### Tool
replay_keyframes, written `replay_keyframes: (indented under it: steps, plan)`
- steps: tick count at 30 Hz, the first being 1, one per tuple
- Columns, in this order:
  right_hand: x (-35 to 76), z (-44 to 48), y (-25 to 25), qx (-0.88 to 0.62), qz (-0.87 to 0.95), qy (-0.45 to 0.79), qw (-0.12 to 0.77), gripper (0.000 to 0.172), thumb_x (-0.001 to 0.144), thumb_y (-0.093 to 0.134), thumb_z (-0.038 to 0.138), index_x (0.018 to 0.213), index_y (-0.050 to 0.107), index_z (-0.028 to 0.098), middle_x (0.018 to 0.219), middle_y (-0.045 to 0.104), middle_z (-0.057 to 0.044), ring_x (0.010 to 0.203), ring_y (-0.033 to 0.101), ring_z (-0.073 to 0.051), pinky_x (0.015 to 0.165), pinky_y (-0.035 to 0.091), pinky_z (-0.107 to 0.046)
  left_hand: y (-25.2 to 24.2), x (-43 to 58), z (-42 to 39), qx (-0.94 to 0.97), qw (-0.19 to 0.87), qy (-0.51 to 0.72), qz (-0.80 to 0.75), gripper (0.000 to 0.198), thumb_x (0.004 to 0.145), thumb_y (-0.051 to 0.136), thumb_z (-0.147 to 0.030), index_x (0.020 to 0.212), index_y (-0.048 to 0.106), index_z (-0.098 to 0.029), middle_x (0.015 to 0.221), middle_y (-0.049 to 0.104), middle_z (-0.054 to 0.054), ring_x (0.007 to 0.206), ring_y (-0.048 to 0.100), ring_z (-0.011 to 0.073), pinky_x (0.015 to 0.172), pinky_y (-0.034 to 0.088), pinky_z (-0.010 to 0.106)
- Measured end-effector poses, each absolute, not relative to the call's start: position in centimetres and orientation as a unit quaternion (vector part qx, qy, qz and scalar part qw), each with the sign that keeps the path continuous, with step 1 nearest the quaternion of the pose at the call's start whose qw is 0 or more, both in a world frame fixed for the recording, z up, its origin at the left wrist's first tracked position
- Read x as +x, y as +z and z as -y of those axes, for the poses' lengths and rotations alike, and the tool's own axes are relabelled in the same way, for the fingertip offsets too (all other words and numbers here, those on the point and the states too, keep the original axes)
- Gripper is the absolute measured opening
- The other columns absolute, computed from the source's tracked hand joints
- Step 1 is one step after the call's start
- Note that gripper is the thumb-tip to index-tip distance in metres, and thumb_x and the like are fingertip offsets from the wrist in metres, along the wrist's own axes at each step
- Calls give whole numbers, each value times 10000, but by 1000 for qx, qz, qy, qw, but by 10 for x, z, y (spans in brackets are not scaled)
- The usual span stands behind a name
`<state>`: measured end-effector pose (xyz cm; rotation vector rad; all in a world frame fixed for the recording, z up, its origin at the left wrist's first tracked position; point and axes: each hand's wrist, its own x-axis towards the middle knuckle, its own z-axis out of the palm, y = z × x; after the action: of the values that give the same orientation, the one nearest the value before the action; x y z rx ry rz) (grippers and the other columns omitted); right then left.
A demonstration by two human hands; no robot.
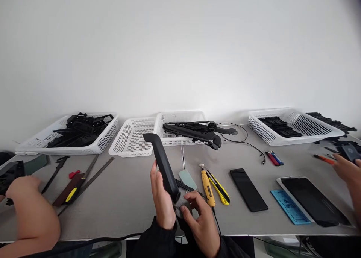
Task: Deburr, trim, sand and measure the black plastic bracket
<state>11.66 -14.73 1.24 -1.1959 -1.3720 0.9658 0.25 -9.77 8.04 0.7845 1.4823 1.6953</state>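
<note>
A long black plastic part [163,162] with a bent upper end stands tilted in front of me. My left hand [164,205] is closed around its side, the fingers partly hidden behind it. At the part's lower end, my right hand [201,220] pinches a small grey piece [180,202] against it; whether that is sandpaper or cloth I cannot tell. Just behind my hands lie a pale green block [187,179] and a dark caliper-like tool, partly covered. To their right rest a yellow corded tool [208,188] and a yellow utility knife [220,190].
White baskets [132,152] line the wall, several holding black parts [81,128]. Files [91,175] lie left; a black phone [248,190], a tablet-like device [313,201] and lighters [274,158] lie right. A co-worker's arm [36,213] is at left, another person's hand [346,169] at right.
</note>
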Motion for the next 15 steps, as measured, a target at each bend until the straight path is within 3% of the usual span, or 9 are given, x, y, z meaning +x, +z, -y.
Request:
replay_keyframes:
  steps: [3, 9, 13, 15]
  plan:
    - [127, 163, -4, -506, 583, 405, 490, 129, 937, 708, 261, 1062, 723, 231, 933, 753, -34, 811, 706, -204, 745, 572, -267, 86, -1, 91, 247, 372, 665, -599, 540, 1090, 530, -539, 1601, 537, -363, 1683, 535, 27, 1513, 531, 266, 1159, 482, 326]
    - [152, 184, -31, -509, 618, 409, 439, 185, 896, 684, 192, 1074, 724, 224, 964, 748, -47, 820, 709, -203, 751, 588, -262, 90, -10, 81, 200, 356, 703, -583, 554, 1089, 537, -515, 1612, 512, -335, 1643, 566, 59, 1450, 573, 259, 1124, 493, 320]
    - [174, 186, -32, -536, 642, 415, 358, 168, 793, 682, 143, 923, 731, 237, 846, 746, -10, 712, 695, -199, 663, 555, -274, 92, -29, 72, 167, 315, 754, -552, 526, 1076, 591, -471, 1581, 538, -331, 1508, 645, 56, 1362, 603, 214, 1074, 491, 276]
    - [182, 184, -27, -551, 637, 404, 358, 143, 807, 690, 180, 924, 745, 241, 850, 762, -21, 716, 705, -215, 661, 554, -298, 91, -42, 68, 153, 303, 773, -537, 483, 1058, 628, -463, 1524, 587, -343, 1362, 687, 37, 1220, 646, 191, 1003, 510, 269]
